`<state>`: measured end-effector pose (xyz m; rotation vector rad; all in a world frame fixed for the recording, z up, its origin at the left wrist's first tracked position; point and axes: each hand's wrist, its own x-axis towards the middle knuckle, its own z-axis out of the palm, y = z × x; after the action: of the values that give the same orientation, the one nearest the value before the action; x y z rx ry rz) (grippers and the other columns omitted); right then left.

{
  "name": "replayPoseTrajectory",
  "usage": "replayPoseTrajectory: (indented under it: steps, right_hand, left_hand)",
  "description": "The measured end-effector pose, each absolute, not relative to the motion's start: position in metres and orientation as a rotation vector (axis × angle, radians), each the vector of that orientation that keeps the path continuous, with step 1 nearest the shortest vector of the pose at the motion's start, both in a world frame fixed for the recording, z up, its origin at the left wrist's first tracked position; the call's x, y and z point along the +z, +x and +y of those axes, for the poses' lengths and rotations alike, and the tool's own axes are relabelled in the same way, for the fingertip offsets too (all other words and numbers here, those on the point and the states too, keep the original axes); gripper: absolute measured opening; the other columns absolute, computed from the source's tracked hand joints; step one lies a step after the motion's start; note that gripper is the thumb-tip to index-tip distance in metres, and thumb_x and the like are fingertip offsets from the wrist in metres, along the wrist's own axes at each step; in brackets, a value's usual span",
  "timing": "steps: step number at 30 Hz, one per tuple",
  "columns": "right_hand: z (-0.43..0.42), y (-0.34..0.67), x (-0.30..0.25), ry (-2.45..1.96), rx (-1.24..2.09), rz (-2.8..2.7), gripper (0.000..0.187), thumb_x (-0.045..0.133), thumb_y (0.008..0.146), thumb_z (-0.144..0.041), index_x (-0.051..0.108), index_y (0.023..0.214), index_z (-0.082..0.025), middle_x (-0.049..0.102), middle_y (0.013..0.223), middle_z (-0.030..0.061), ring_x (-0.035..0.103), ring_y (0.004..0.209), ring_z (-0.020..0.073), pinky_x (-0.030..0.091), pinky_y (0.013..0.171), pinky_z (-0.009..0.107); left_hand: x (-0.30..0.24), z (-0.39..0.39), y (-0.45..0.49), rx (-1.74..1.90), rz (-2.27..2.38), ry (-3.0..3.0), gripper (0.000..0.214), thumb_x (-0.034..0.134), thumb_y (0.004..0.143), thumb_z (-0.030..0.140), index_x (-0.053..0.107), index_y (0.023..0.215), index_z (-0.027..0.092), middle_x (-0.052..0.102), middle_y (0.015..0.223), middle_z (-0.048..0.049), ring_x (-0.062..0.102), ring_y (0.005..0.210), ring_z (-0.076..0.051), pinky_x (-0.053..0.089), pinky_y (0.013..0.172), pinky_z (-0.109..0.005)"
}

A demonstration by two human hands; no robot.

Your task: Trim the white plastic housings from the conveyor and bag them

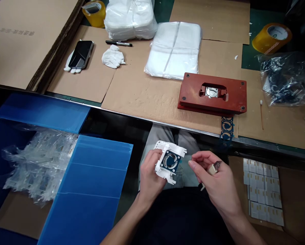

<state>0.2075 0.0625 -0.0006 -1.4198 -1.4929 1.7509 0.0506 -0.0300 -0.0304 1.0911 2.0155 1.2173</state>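
Note:
My left hand (151, 170) grips a white plastic bracket (178, 149) above my lap, fingers closed at its left side. On the bracket's face lies a square dark-blue film (170, 160) with curved cut-outs and a ring pattern; a small teal tab sticks out at its right edge. Just right of the bracket, my right hand (216, 180) is closed around a small beige utility knife (212, 169), its blade end pointing up and right. The right thumb and forefinger come together near the film, apart from it; whether anything is between their tips is too small to tell.
A red fixture block (213, 93) with a metal insert sits near the bench edge, a strip of blue films (227, 126) hanging beside it. White parts (264, 190) lie in a box at right. Bagged parts (42, 163) and blue sheets (91, 180) are at left. Tape (271, 38) stands behind.

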Motion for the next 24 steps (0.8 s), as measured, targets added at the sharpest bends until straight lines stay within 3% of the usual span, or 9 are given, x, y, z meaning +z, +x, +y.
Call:
replayPoseTrajectory:
  steps: [3,6,10,15,19,24]
  right_hand:
    - [0.060,0.207,0.002,-1.203,1.569,-1.750,0.009,0.067,0.094,-0.026,0.072,0.102,-0.026,0.064,0.079,-0.0016,0.056,0.066,0.0099,0.046,0.057,0.020]
    - [0.060,0.203,0.004,-0.917,1.387,-2.028,0.027,0.063,0.095,-0.017,0.070,0.119,-0.025,0.063,0.081,-0.0007,0.055,0.065,0.0097,0.045,0.059,0.022]
    - [0.062,0.198,0.002,-0.728,1.260,-2.244,0.037,0.061,0.097,-0.017,0.063,0.133,-0.015,0.064,0.078,0.0017,0.055,0.062,0.0114,0.046,0.058,0.026]
    - [0.064,0.197,0.001,-0.735,1.219,-2.305,0.038,0.061,0.097,-0.019,0.062,0.134,-0.012,0.068,0.079,0.0035,0.060,0.065,0.0136,0.050,0.062,0.028]
    - [0.063,0.201,0.005,-0.720,1.255,-2.235,0.041,0.063,0.095,-0.016,0.061,0.137,-0.018,0.071,0.085,0.0028,0.063,0.068,0.0122,0.051,0.063,0.025]
    - [0.066,0.213,-0.002,-1.125,1.235,-1.949,0.022,0.066,0.094,-0.021,0.074,0.113,-0.028,0.073,0.086,-0.0015,0.063,0.066,0.0101,0.049,0.061,0.021]
  left_hand:
    - [-0.029,-0.029,0.050,1.203,2.016,1.083,0.013,0.060,0.082,0.008,0.058,0.085,0.021,0.061,0.095,-0.0025,0.060,0.084,-0.018,0.046,0.072,-0.027]
    - [-0.029,-0.029,0.052,1.199,1.984,1.080,0.009,0.060,0.085,0.012,0.058,0.086,0.020,0.061,0.093,-0.0022,0.060,0.082,-0.017,0.046,0.072,-0.027]
    - [-0.029,-0.030,0.054,1.212,1.955,1.082,0.005,0.062,0.088,0.016,0.061,0.090,0.020,0.061,0.095,-0.0025,0.060,0.084,-0.017,0.047,0.072,-0.028]
    - [-0.028,-0.031,0.055,1.220,1.944,1.084,0.010,0.066,0.088,0.019,0.063,0.098,0.021,0.060,0.097,-0.0021,0.059,0.085,-0.017,0.047,0.072,-0.029]
    - [-0.028,-0.030,0.054,1.212,1.941,1.065,0.006,0.065,0.088,0.018,0.062,0.092,0.020,0.060,0.096,-0.0017,0.059,0.083,-0.016,0.046,0.072,-0.029]
    - [-0.027,-0.028,0.053,1.231,1.934,1.007,0.013,0.063,0.082,0.009,0.061,0.088,0.021,0.061,0.093,-0.0017,0.060,0.081,-0.017,0.045,0.070,-0.028]
